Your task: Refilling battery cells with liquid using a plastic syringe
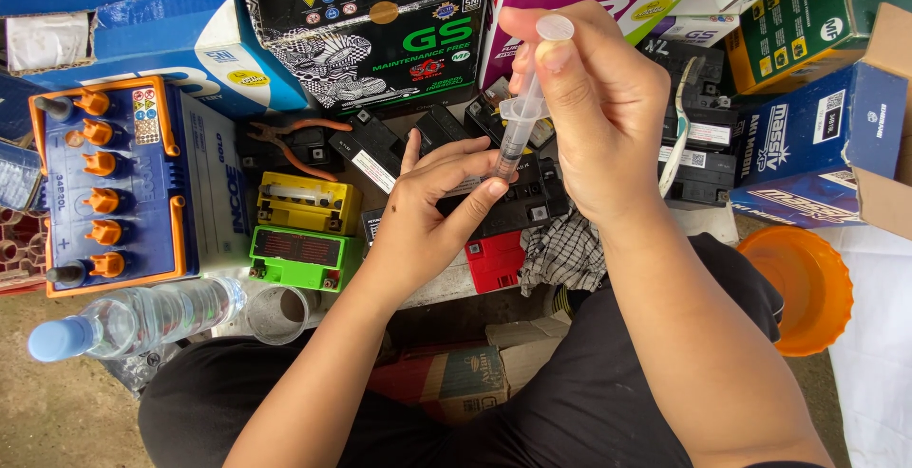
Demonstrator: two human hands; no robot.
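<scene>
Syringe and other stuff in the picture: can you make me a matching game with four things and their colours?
Things:
1. syringe
2. funnel
3. bottle cap
4. small flat battery beside the cup

Colours:
A. green
B. clear
C. orange
D. light blue

Pairs: 1-B, 2-C, 3-D, 4-A. The right hand holds the syringe at the top; the left hand steadies its tip.
</scene>
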